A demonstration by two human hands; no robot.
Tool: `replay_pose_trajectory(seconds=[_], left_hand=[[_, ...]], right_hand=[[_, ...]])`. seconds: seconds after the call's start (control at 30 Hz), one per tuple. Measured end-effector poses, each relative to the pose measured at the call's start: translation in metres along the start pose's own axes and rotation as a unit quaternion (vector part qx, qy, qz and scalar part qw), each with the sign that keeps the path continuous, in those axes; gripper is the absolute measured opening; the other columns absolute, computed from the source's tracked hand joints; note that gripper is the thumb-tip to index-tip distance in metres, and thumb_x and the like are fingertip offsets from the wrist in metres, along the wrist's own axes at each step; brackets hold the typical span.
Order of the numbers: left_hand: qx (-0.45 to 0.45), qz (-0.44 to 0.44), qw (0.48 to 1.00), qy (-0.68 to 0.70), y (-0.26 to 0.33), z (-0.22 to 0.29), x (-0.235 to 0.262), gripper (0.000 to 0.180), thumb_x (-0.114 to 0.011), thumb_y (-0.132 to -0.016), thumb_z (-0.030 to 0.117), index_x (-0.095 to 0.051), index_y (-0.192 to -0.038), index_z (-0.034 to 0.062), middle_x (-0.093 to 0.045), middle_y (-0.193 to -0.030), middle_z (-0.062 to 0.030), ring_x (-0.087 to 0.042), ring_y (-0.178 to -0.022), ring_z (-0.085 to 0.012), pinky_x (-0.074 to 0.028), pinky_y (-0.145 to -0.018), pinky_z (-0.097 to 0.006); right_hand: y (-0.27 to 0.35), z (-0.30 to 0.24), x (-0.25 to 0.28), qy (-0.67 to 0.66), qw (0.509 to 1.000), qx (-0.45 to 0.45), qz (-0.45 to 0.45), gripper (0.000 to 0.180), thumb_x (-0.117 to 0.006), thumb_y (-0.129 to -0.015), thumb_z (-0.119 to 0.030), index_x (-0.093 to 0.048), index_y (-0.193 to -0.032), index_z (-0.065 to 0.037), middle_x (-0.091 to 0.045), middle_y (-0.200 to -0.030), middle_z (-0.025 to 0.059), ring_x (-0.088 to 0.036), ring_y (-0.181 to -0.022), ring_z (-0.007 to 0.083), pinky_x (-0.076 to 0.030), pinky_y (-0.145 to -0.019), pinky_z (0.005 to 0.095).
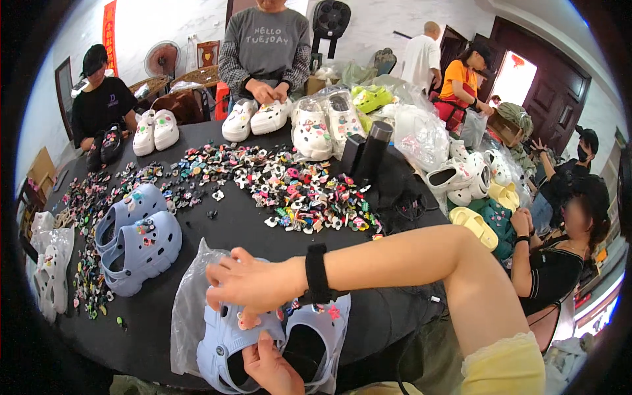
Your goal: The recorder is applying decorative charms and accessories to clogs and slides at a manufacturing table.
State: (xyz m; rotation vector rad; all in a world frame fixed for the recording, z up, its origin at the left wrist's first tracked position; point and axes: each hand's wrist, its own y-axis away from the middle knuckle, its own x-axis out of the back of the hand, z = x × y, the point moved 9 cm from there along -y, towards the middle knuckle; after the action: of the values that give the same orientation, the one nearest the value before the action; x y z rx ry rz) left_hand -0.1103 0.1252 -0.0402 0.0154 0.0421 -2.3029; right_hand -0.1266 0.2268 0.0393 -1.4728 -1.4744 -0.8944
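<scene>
A pair of light blue clogs with charms lies on a clear plastic bag (pixel 188 319) in front of me. My right hand (pixel 253 283) reaches in from the right, its bent fingers closed over the toe of the left clog (pixel 227 329). What lies under those fingertips is hidden. A pinkish charm (pixel 249 321) shows just below the palm. My left hand (pixel 271 365) grips the edge of that clog's opening, thumb on top and other fingers partly hidden. The right clog (pixel 316 329) sits beside it, partly under my right wrist, with a red-pink flower charm (pixel 334 312).
Another light blue pair (pixel 141 243) stands at the left. Loose charms (pixel 309 197) spread across the black table (pixel 217 227). A dark cylinder (pixel 375 148) stands beyond my forearm; bagged white clogs (pixel 313 131) and yellow clogs (pixel 474 227) lie farther off. Several people work around the table.
</scene>
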Motion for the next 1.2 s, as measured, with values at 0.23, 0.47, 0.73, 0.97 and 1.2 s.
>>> replay_pose_trajectory(seconds=[0.23, 0.47, 0.73, 0.97, 1.2], left_hand=[[0.147, 0.039, 0.943, 0.296, -0.001, -0.03, -0.012, 0.024, -0.052, -0.082, -0.001, -0.052, -0.104, -0.01, -0.056, -0.103, -0.0107, -0.053, -0.091, -0.0144, -0.041, -0.081, -0.026], [0.132, 0.024, 0.952, 0.275, -0.001, -0.025, -0.01, 0.019, -0.052, -0.084, -0.002, -0.052, -0.102, -0.0072, -0.056, -0.099, -0.0069, -0.052, -0.086, -0.0108, -0.042, -0.077, -0.023], [0.173, 0.034, 0.953, 0.246, 0.003, -0.029, -0.01, 0.023, -0.054, -0.084, 0.001, -0.051, -0.105, -0.0069, -0.054, -0.104, -0.0078, -0.051, -0.094, -0.0133, -0.039, -0.086, -0.026], [0.119, 0.04, 0.947, 0.294, 0.001, -0.02, -0.013, 0.015, -0.052, -0.085, 0.003, -0.053, -0.099, -0.003, -0.055, -0.096, -0.0044, -0.05, -0.082, -0.0089, -0.04, -0.074, -0.023], [0.109, 0.046, 0.952, 0.281, -0.008, -0.016, -0.011, 0.019, -0.054, -0.086, 0.006, -0.053, -0.103, -0.0013, -0.056, -0.095, -0.0018, -0.049, -0.079, -0.0053, -0.039, -0.07, -0.021]], right_hand=[[-0.009, 0.022, -0.027, 0.046, 0.972, -0.079, -0.216, 0.085, -0.074, -0.057, -0.035, -0.036, -0.131, -0.016, -0.041, -0.123, 0.0184, -0.04, -0.112, 0.0372, -0.035, -0.081, 0.0543], [-0.017, 0.017, -0.034, 0.129, 0.953, -0.043, -0.272, 0.082, -0.073, -0.058, -0.04, -0.038, -0.13, -0.018, -0.046, -0.119, 0.0126, -0.046, -0.107, 0.0343, -0.038, -0.078, 0.0506], [-0.023, -0.003, -0.036, 0.27, 0.934, 0.126, -0.197, 0.071, -0.066, -0.063, -0.05, -0.044, -0.124, -0.021, -0.055, -0.098, 0.0013, -0.055, -0.089, 0.0236, -0.036, -0.078, 0.0452], [0.0, -0.018, 0.0, 0.251, 0.963, 0.102, 0.0, 0.054, -0.071, -0.061, -0.041, -0.049, -0.101, -0.013, -0.045, -0.1, 0.0062, -0.051, -0.091, 0.0218, -0.041, -0.07, 0.0427], [0.041, -0.013, -0.005, -0.003, 0.982, -0.043, 0.182, 0.018, -0.058, -0.077, -0.013, -0.053, -0.091, -0.004, -0.053, -0.083, 0.0098, -0.057, -0.074, 0.0271, -0.046, -0.061, 0.0379]])
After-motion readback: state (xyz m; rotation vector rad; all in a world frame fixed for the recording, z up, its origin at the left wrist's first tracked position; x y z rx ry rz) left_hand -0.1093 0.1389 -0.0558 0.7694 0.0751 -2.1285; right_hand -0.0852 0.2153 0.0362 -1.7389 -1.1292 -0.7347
